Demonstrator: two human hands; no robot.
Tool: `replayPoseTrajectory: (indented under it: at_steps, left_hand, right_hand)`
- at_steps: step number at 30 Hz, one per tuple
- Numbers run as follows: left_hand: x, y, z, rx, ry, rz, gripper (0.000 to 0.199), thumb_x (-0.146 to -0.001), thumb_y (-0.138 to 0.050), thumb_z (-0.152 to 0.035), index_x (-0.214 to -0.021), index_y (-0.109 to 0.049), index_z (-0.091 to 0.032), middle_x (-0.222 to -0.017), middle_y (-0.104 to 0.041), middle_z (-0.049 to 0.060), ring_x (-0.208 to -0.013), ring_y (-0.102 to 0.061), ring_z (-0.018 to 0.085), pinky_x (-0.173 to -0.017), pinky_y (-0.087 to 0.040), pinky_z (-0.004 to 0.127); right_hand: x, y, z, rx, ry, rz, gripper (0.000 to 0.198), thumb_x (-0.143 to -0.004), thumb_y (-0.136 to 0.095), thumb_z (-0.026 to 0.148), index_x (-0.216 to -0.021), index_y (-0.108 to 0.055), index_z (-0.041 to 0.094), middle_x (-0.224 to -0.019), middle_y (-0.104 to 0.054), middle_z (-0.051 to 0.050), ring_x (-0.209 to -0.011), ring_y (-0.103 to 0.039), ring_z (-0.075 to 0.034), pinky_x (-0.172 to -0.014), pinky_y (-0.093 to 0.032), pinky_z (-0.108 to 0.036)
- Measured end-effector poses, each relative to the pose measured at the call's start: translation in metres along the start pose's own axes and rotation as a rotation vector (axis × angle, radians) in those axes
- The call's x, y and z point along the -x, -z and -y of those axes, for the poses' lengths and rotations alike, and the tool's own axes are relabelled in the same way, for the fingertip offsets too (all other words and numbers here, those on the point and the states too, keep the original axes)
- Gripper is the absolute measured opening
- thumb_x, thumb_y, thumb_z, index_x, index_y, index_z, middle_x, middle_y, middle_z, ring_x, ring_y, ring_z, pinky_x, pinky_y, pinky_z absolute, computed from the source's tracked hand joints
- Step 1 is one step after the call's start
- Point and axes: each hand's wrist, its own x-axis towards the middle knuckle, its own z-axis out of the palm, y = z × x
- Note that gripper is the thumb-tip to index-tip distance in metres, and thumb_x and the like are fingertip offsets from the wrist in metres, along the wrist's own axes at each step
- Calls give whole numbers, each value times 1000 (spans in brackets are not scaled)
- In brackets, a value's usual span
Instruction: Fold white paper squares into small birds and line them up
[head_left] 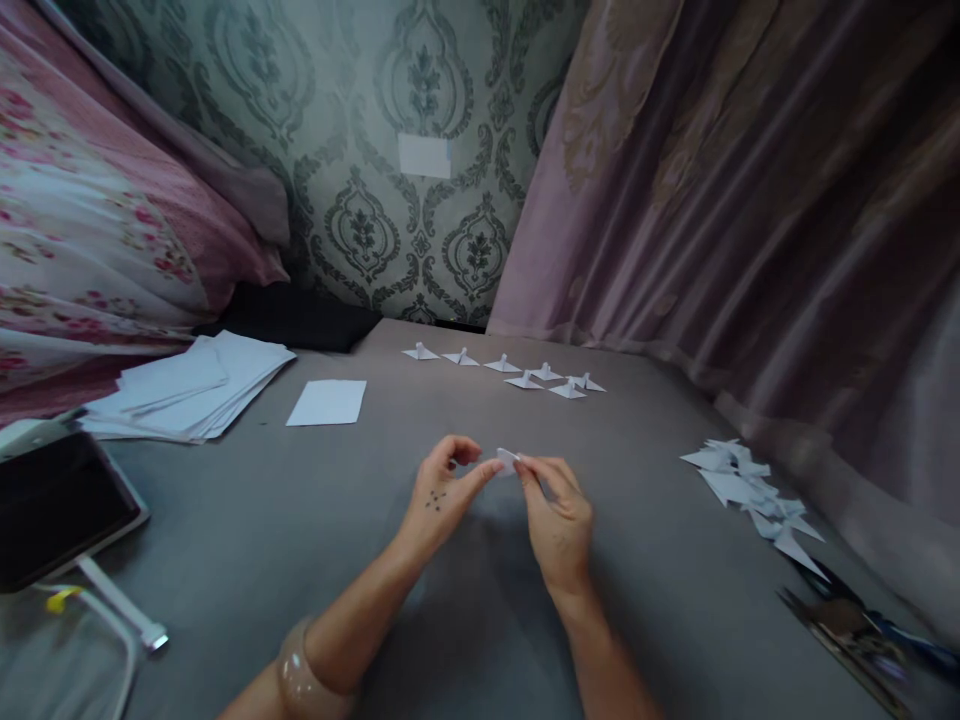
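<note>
A small folded piece of white paper is held up between my two hands, just above the grey table. On its left edge rests the thumb of my left hand, whose other fingers curl apart from it. The thumb and fingers of my right hand pinch its right edge. Farther back stand several small folded paper figures with pointed wings, in a loose row. A flat square white sheet lies to the left of the hands.
Stacked white paper lies at the left beside a dark-screened device and a white cable. A pile of folded paper pieces sits at the right, near dark items. Curtains border the table.
</note>
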Motion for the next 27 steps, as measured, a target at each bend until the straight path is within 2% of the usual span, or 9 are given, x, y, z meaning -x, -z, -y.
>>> replayPoseTrajectory:
  at_steps: [2,5,7,10,13,16,20,23,27]
  left_hand:
    - [1,0,-1,111,185,55,34,-68,-74,-48,-72,-68,-15,-68,-62,3,-66,-54,14,-62,-40,24]
    - [1,1,0,338,440,261,40,-70,-71,-52,-74,-70,-12,-70,-64,5,-68,-58,13,-63,-41,23]
    - [-1,4,2,462,492,298,34,-67,-76,-46,-76,-70,-13,-72,-65,4,-69,-59,12,-65,-42,23]
    - [-4,7,3,546,472,312,29,-63,-82,-35,-80,-72,-13,-77,-67,4,-72,-60,12,-69,-44,22]
    - [-5,7,-1,590,433,316,30,-63,-82,-31,-86,-73,-14,-84,-69,6,-76,-61,13,-72,-45,22]
    - [-4,7,-6,603,388,281,29,-65,-81,-29,-90,-73,-16,-87,-70,5,-76,-60,12,-69,-45,21]
    - [-1,5,-6,537,282,307,26,-69,-78,-30,-91,-74,-16,-90,-71,7,-81,-61,14,-72,-45,23]
    - [0,4,-2,436,186,319,22,-73,-75,-30,-90,-74,-17,-88,-71,6,-79,-61,14,-75,-46,25]
    - [2,0,0,415,138,295,22,-72,-75,-27,-92,-73,-17,-88,-71,5,-76,-60,13,-71,-48,25]
  right_hand:
    - [2,2,0,153,239,-17,22,-87,-56,14,-98,-71,25,-88,-68,-4,-85,-61,-17,-80,-47,-34]
    - [6,2,1,265,476,112,35,-86,-50,5,-107,-67,27,-97,-67,-5,-93,-60,-18,-87,-45,-38]
    - [7,2,2,291,542,161,39,-86,-48,2,-110,-66,26,-104,-65,-7,-100,-59,-19,-88,-45,-40]
    - [6,0,4,280,549,169,43,-85,-46,0,-111,-65,28,-111,-61,-8,-104,-56,-21,-87,-47,-41]
    - [5,-1,7,180,446,118,38,-84,-48,3,-103,-67,29,-111,-59,-6,-104,-56,-19,-87,-48,-40]
    - [4,-2,11,9,184,28,20,-85,-54,12,-97,-65,24,-106,-60,-7,-99,-59,-19,-85,-50,-37]
    - [2,-3,16,-241,-168,119,20,-83,-63,29,-101,-63,19,-95,-65,-6,-86,-63,-18,-79,-52,-32]
    - [1,-2,19,-306,-257,170,16,-82,-64,32,-92,-65,20,-84,-66,-3,-78,-62,-15,-75,-51,-29]
    - [-1,-2,22,-262,-244,139,10,-84,-62,30,-81,-65,20,-76,-63,0,-72,-60,-14,-70,-49,-26]
